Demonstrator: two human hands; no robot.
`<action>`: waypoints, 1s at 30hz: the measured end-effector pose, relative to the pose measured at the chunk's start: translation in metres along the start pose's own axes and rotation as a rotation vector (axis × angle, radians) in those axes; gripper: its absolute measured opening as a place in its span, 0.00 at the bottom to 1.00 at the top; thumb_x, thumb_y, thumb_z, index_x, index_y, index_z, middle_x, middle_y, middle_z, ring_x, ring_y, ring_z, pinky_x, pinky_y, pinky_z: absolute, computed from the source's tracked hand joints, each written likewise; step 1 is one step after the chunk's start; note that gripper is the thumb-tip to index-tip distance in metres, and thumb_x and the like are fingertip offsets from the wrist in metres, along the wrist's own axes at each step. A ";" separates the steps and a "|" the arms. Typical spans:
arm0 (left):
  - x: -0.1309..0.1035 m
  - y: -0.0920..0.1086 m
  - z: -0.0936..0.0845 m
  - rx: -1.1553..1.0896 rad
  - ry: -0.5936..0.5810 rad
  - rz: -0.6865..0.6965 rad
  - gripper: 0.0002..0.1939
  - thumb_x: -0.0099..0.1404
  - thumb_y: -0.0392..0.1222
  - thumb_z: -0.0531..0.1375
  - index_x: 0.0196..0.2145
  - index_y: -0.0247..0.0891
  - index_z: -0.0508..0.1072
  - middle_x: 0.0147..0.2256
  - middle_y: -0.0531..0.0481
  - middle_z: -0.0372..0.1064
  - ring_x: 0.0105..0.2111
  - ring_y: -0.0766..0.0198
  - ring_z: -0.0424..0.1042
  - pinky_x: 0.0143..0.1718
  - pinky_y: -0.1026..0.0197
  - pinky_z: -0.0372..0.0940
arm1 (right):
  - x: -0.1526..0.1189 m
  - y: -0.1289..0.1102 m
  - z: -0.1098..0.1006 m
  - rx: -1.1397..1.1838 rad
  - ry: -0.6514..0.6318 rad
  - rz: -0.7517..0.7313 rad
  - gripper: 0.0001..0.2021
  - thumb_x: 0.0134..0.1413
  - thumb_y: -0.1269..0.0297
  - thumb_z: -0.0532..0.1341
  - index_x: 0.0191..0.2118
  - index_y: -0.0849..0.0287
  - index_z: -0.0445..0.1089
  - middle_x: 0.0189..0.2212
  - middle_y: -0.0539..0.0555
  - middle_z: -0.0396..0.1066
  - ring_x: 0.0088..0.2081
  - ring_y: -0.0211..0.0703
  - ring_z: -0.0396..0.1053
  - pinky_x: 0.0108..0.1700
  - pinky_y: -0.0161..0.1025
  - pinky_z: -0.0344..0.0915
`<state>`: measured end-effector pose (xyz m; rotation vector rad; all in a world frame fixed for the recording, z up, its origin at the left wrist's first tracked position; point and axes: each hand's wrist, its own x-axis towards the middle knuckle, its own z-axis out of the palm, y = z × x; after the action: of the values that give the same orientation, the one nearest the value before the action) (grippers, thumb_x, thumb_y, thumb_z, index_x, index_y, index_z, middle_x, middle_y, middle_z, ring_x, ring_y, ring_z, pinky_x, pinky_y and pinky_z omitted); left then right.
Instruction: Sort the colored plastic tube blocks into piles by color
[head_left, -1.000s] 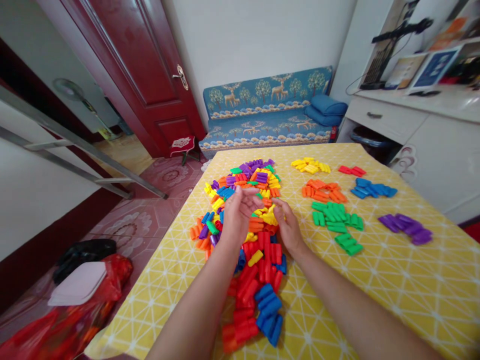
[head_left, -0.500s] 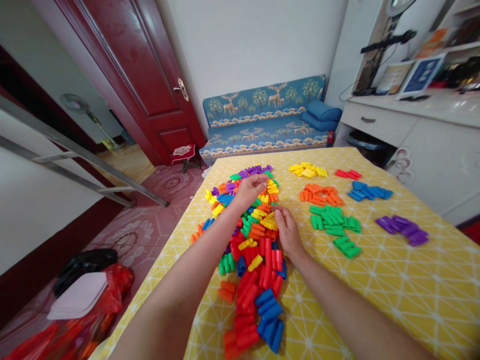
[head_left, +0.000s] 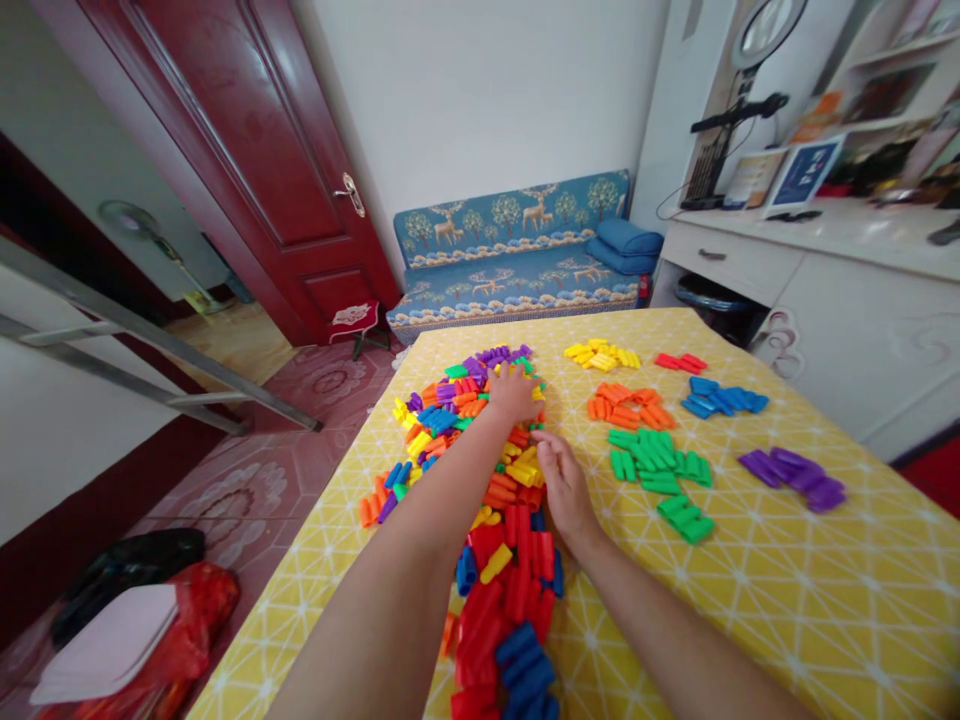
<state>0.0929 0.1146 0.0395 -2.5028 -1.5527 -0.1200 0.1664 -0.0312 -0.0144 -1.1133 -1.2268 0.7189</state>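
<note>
A long heap of mixed plastic building blocks (head_left: pixel 480 640) in red, orange, yellow, green, blue and purple runs down the left part of the table. My left hand (head_left: pixel 516 392) lies over the far part of this heap, palm down, fingers spread among yellow and green pieces. Its fingertips are partly lost against the blocks. My right hand (head_left: pixel 566 490) rests along the heap's right edge beside some yellow blocks (head_left: pixel 525 468). Its fingers are loosely bent and apart, and I see nothing held in it.
Single-colour groups lie on the right: yellow (head_left: pixel 602 355), red (head_left: pixel 681 362), orange (head_left: pixel 630 407), blue (head_left: pixel 724 398), green (head_left: pixel 652 455) and purple blocks (head_left: pixel 795 478). A patterned yellow cloth (head_left: pixel 825 610) covers the table. Beyond stand a blue sofa (head_left: pixel 517 285) and white cabinet (head_left: pixel 847 340).
My left hand has come down onto the heap from just above it, fingers now spread over the blocks. My right hand stays by the heap's edge. The view has shifted slightly.
</note>
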 end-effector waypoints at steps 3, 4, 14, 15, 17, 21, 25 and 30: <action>0.002 -0.001 -0.003 -0.003 -0.031 -0.015 0.25 0.59 0.59 0.55 0.52 0.51 0.70 0.56 0.44 0.61 0.54 0.40 0.59 0.51 0.36 0.56 | 0.000 0.001 0.000 -0.007 0.005 0.009 0.20 0.62 0.50 0.50 0.47 0.59 0.68 0.47 0.58 0.68 0.51 0.47 0.64 0.55 0.47 0.59; 0.002 -0.001 -0.006 -0.008 -0.032 -0.008 0.25 0.59 0.60 0.55 0.51 0.50 0.71 0.55 0.43 0.61 0.53 0.41 0.60 0.50 0.37 0.58 | 0.001 0.001 -0.001 -0.006 0.006 0.012 0.20 0.62 0.50 0.50 0.47 0.59 0.67 0.47 0.59 0.68 0.51 0.47 0.64 0.55 0.47 0.59; -0.049 -0.024 -0.030 -0.297 -0.126 0.106 0.21 0.59 0.52 0.59 0.49 0.46 0.72 0.47 0.49 0.72 0.46 0.56 0.71 0.46 0.58 0.66 | 0.004 0.006 -0.005 -0.052 0.126 -0.075 0.19 0.62 0.51 0.50 0.46 0.59 0.67 0.48 0.59 0.67 0.51 0.46 0.63 0.57 0.49 0.58; -0.060 -0.027 -0.031 -0.348 -0.117 0.120 0.20 0.60 0.51 0.59 0.49 0.46 0.73 0.46 0.49 0.73 0.46 0.56 0.72 0.47 0.58 0.66 | 0.004 0.005 -0.005 -0.056 0.125 -0.078 0.19 0.62 0.51 0.49 0.46 0.59 0.67 0.48 0.60 0.67 0.51 0.46 0.63 0.57 0.49 0.58; -0.084 -0.031 -0.035 -0.400 -0.077 0.153 0.19 0.59 0.50 0.60 0.48 0.45 0.73 0.48 0.49 0.72 0.47 0.56 0.71 0.48 0.58 0.65 | 0.004 0.004 -0.005 -0.066 0.122 -0.087 0.19 0.62 0.51 0.49 0.46 0.59 0.67 0.47 0.60 0.67 0.51 0.47 0.63 0.56 0.50 0.59; -0.133 -0.023 -0.044 -0.480 0.019 0.188 0.21 0.60 0.44 0.61 0.52 0.46 0.71 0.50 0.48 0.70 0.48 0.57 0.71 0.51 0.58 0.64 | 0.004 0.005 -0.003 -0.089 0.094 -0.102 0.19 0.61 0.50 0.50 0.47 0.58 0.68 0.48 0.60 0.66 0.51 0.47 0.64 0.55 0.50 0.60; -0.170 -0.003 -0.051 -0.541 0.104 0.214 0.21 0.61 0.43 0.60 0.53 0.48 0.71 0.56 0.48 0.66 0.54 0.55 0.66 0.56 0.54 0.60 | 0.004 0.006 -0.003 -0.074 0.011 -0.053 0.23 0.58 0.49 0.54 0.52 0.60 0.67 0.53 0.62 0.65 0.53 0.50 0.64 0.54 0.50 0.62; -0.182 0.006 -0.045 -0.466 0.132 0.139 0.23 0.61 0.45 0.61 0.54 0.51 0.69 0.60 0.49 0.61 0.57 0.53 0.61 0.59 0.50 0.55 | 0.002 0.003 -0.004 0.004 0.025 0.031 0.25 0.58 0.47 0.54 0.52 0.61 0.66 0.52 0.62 0.67 0.51 0.49 0.66 0.52 0.49 0.64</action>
<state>0.0184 -0.0567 0.0521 -2.8645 -1.4219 -0.6840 0.1714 -0.0297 -0.0166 -1.1371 -1.1884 0.7283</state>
